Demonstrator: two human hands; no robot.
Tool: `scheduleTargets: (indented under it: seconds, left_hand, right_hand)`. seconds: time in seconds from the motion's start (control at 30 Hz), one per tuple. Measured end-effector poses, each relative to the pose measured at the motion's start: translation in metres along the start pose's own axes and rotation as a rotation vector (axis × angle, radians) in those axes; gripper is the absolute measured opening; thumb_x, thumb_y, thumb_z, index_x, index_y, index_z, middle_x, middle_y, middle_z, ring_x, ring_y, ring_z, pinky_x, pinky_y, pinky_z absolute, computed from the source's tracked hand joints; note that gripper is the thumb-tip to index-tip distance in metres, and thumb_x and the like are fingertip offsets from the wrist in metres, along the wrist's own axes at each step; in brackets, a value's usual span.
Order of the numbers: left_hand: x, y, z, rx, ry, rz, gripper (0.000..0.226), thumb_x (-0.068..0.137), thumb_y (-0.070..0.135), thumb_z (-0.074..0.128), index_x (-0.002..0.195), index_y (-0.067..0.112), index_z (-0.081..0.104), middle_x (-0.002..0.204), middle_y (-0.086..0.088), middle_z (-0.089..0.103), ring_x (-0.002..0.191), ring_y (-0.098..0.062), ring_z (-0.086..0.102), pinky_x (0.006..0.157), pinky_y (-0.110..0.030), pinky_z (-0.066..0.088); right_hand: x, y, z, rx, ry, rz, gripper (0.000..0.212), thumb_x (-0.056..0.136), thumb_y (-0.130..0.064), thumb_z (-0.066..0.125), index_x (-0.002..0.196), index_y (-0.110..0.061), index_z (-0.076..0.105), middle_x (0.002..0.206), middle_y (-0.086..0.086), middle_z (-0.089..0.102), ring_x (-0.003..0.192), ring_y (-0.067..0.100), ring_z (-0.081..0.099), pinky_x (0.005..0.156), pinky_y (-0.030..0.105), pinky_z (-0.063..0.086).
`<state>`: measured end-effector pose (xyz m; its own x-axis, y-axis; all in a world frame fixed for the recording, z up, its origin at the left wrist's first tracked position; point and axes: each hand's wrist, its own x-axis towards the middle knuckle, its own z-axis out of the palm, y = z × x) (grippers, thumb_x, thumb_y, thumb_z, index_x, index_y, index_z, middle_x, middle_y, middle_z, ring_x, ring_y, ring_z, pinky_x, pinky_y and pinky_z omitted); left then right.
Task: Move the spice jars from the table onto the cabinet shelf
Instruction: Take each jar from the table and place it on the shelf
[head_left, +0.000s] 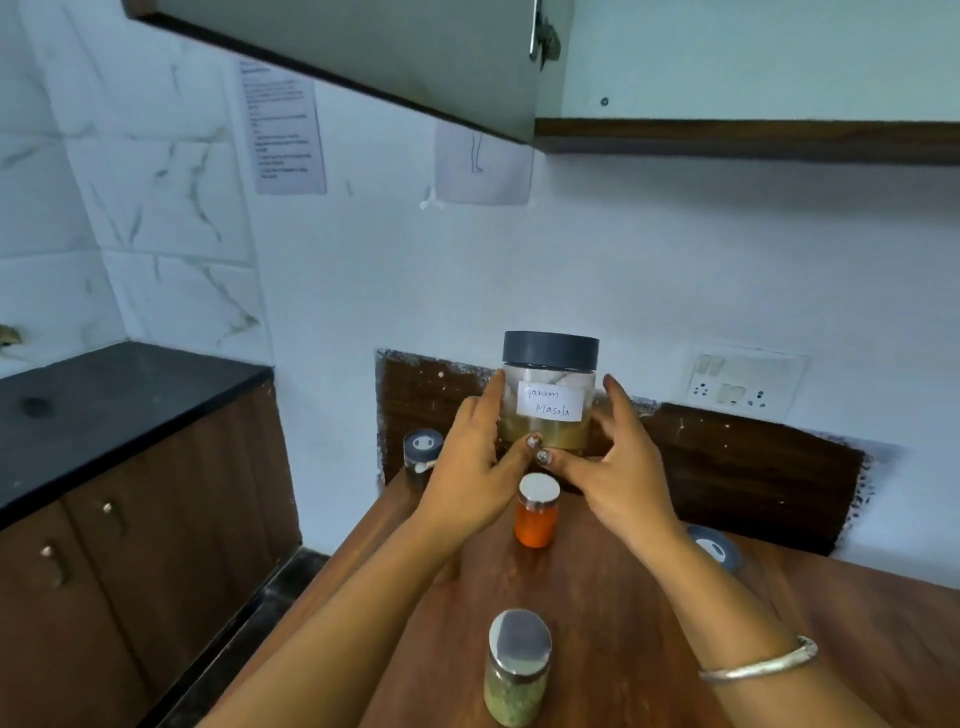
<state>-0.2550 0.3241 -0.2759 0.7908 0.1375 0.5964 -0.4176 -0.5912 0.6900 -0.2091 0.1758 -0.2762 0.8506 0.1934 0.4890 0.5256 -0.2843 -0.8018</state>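
The Garam Masala jar (549, 400), a clear tub with a dark grey screw lid and a handwritten white label, sits at the far end of the table (649, 597), clasped between both hands. The left hand (467, 478) lies flat-fingered along its left side and the right hand (618, 467) wraps its right side, fingers going behind it, with both thumbs meeting at the front of the base. Whether the jar rests on the wood or is just lifted off it I cannot tell. Brownish powder fills roughly its lower third; the rest is empty apart from something pale under the lid. By my reading the task is at an early stage: this is the only jar in hand, and four others stand on the table. An orange jar (537, 512) with a silver cap, nearly full of red-orange powder, stands just in front of the thumbs. A green jar (517, 670) with a steel cap, holding greenish flakes, is nearest the camera. A dark-lidded jar (423, 452) stands at the table's left far corner, contents not readable, and another dark lid (714, 548) shows beside the right forearm. Overhead, the cabinet door (363, 57) hangs swung open, but the shelf itself is out of view, so I cannot say whether any jar is up there. A metal bangle (758, 662) circles the right wrist.
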Motion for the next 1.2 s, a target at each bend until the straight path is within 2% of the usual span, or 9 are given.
scheduleTargets:
  seconds: [0.13,0.2,0.43,0.67,0.77,0.9,1.0,1.1,1.2]
  left_hand:
    - [0.047,0.004,0.001,0.022,-0.008,0.073,0.066,0.089,0.026,0.058,0.145,0.034,0.023,0.124,0.006,0.049,0.104,0.003,0.047,0.077,0.002,0.036]
    - [0.072,0.008,0.004,0.038,-0.004,0.107,0.067,0.091,0.029,0.055,0.146,0.035,0.019,0.13,0.003,0.047,0.104,0.002,0.046,0.077,0.003,0.036]
    - [0.17,0.04,0.007,0.092,0.051,0.228,0.066,0.094,0.03,0.049,0.149,0.029,0.013,0.146,-0.003,0.031,0.13,-0.017,0.04,0.104,-0.026,0.036]
    - [0.277,0.068,0.002,0.112,0.171,0.313,0.069,0.094,0.021,0.051,0.148,0.029,0.011,0.147,-0.003,0.035,0.131,-0.02,0.04,0.1,-0.03,0.04]
    - [0.315,0.075,0.0,0.048,0.18,0.313,0.071,0.093,0.016,0.053,0.149,0.026,0.009,0.144,-0.001,0.04,0.129,-0.018,0.043,0.094,-0.025,0.042]
    - [0.354,0.081,0.003,-0.07,0.204,0.289,0.071,0.092,0.012,0.054,0.149,0.024,0.013,0.144,0.001,0.043,0.128,-0.02,0.046,0.094,-0.029,0.045]
    - [0.376,0.078,0.006,-0.061,0.233,0.291,0.06,0.092,0.01,0.054,0.144,0.019,0.026,0.142,-0.001,0.046,0.126,-0.02,0.048,0.095,-0.03,0.045]
    - [0.39,0.069,0.009,-0.008,0.256,0.275,0.042,0.092,0.01,0.054,0.131,0.015,0.038,0.131,-0.005,0.055,0.118,-0.02,0.054,0.085,-0.022,0.045]
    - [0.397,0.061,0.012,0.042,0.268,0.256,0.034,0.093,0.011,0.052,0.125,0.012,0.041,0.123,-0.007,0.06,0.111,-0.022,0.058,0.087,-0.029,0.049]
  right_hand:
    - [0.035,-0.011,-0.011,-0.048,0.058,-0.025,0.081,0.068,-0.03,0.081,0.136,-0.029,0.037,0.128,-0.011,0.056,0.109,0.002,0.053,0.066,-0.001,0.039]
    - [0.055,-0.018,-0.018,-0.084,0.094,-0.057,0.073,0.07,-0.029,0.079,0.133,-0.028,0.042,0.128,-0.012,0.055,0.106,-0.001,0.051,0.064,-0.001,0.038]
    - [0.143,-0.051,-0.044,-0.135,0.209,-0.202,0.065,0.073,-0.03,0.077,0.129,-0.026,0.046,0.13,-0.004,0.057,0.098,0.002,0.05,0.071,-0.001,0.034]
    - [0.24,-0.081,-0.06,-0.184,0.311,-0.408,0.064,0.079,-0.032,0.072,0.133,-0.02,0.042,0.126,-0.002,0.054,0.102,0.006,0.049,0.078,0.009,0.041]
    - [0.275,-0.091,-0.067,-0.23,0.34,-0.463,0.055,0.086,-0.026,0.065,0.135,-0.016,0.041,0.126,0.003,0.055,0.105,0.013,0.054,0.086,0.023,0.049]
    - [0.315,-0.099,-0.074,-0.291,0.38,-0.49,0.046,0.09,-0.022,0.059,0.133,-0.014,0.042,0.123,0.005,0.056,0.107,0.017,0.055,0.084,0.024,0.049]
    - [0.34,-0.098,-0.074,-0.318,0.387,-0.484,0.041,0.09,-0.023,0.059,0.127,-0.013,0.045,0.12,0.005,0.057,0.107,0.019,0.055,0.081,0.024,0.047]
    - [0.357,-0.092,-0.073,-0.373,0.402,-0.46,0.037,0.089,-0.027,0.06,0.122,-0.013,0.048,0.117,0.004,0.059,0.105,0.02,0.056,0.076,0.023,0.04]
    - [0.367,-0.088,-0.069,-0.45,0.432,-0.441,0.038,0.089,-0.031,0.059,0.12,-0.014,0.047,0.116,0.005,0.059,0.102,0.022,0.056,0.076,0.029,0.043]
